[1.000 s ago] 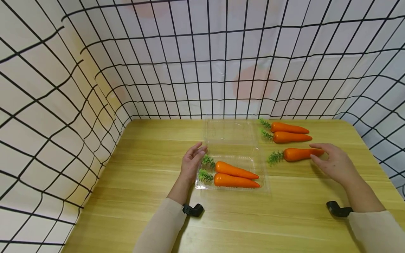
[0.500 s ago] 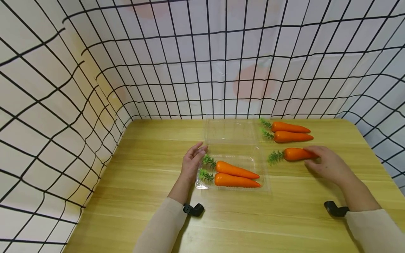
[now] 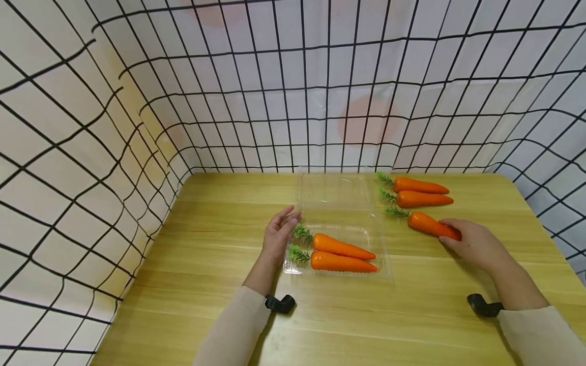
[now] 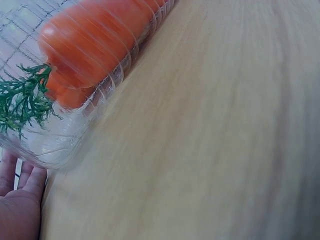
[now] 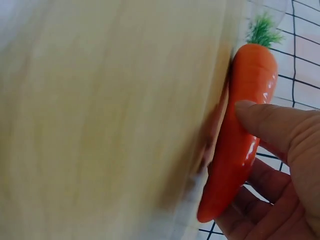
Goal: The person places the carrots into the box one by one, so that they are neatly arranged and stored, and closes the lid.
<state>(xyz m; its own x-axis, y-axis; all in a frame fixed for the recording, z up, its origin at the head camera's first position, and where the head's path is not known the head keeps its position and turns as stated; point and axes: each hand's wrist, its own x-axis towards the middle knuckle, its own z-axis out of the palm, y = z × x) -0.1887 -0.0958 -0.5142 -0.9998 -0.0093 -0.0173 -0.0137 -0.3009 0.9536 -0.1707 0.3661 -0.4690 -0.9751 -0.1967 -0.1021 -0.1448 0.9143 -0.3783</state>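
In the head view my right hand (image 3: pixel 473 244) pinches an orange carrot (image 3: pixel 428 223) near its narrow tip. The right wrist view has the thumb lying across the same carrot (image 5: pixel 242 95), other fingers behind it. Its green top points toward the back left. My left hand (image 3: pixel 276 234) rests with loose fingers at the left side of a clear plastic clamshell box (image 3: pixel 382 259). Two carrots, an upper one (image 3: pixel 341 246) and a lower one (image 3: pixel 341 262), lie side by side inside, leafy ends to the left. The left wrist view shows the fingers (image 4: pixel 35 182) against the box's corner.
The box's clear lid (image 3: pixel 334 189) lies folded back behind it. Two more carrots, one at the back (image 3: pixel 418 185) and one just before it (image 3: pixel 423 198), lie at the right rear of the wooden table (image 3: pixel 220 223). A black-and-white grid backdrop (image 3: pixel 256 101) surrounds the table.
My right hand has moved left onto the nearest loose carrot and gripped it. That carrot has turned, its leafy end swinging back and its tip forward. The left hand stays put.
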